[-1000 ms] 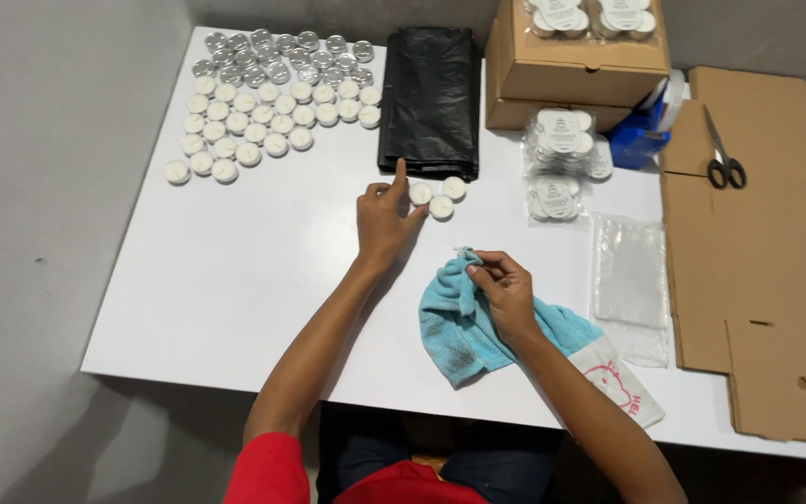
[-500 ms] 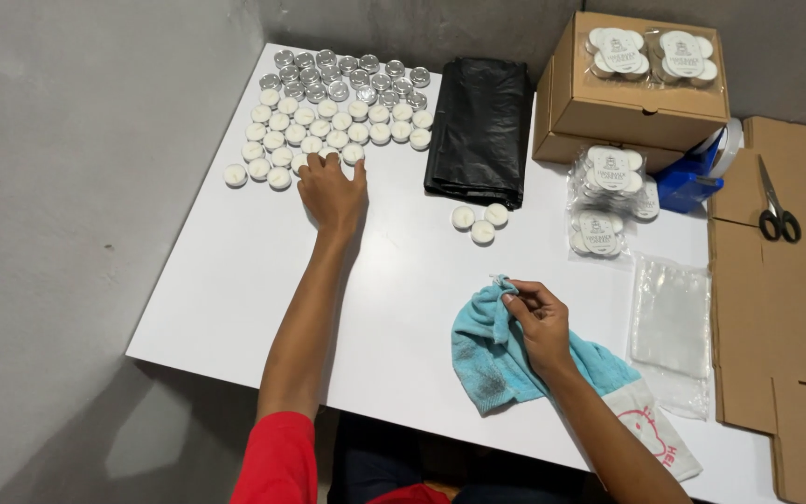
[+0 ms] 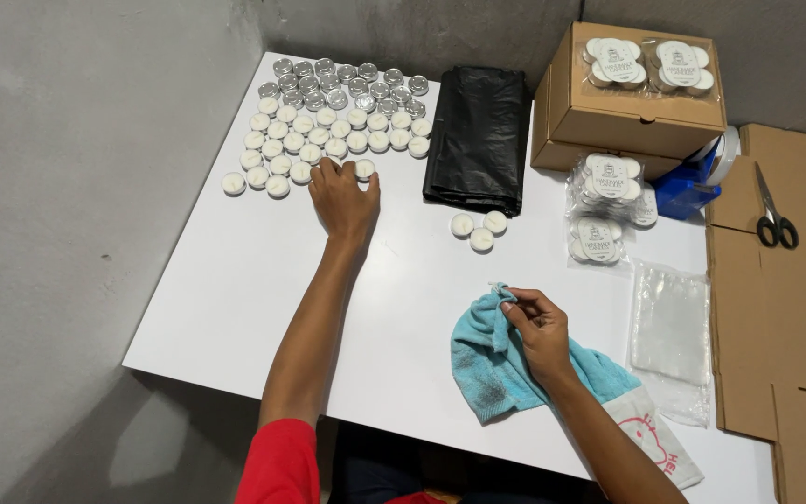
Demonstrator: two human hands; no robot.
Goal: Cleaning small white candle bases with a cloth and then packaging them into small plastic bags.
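White tabletop against a grey concrete wall, and you've got a pretty tidy setup going. Your left hand is stretched out to the near edge of the tealight rows, fingers curled down over one of the candles in the closest row. I honestly can't tell whether you've pinched one or are just touching it, because your knuckles hide the fingertips.

Your right hand is pinching a bunched corner of the blue cloth between thumb and fingers, the rest of the cloth lying flat on the table close to you. It looks a bit grubby near its lower edge, so I'd wipe with the cleaner bit you're holding.

Three loose tealights sit on their own just beside the folded black plastic bag, well apart from the big group.

My two cents: take one candle at a time from the open near edge so you don't nudge the neighbours out of line, since they sit touching each other. Lift straight up rather than dragging. Keep the cloth corner gathered so it stays firm, and bring the candle over to it instead of stretching both arms.

Scissors and cardboard box are well clear on your right, nothing in the way.
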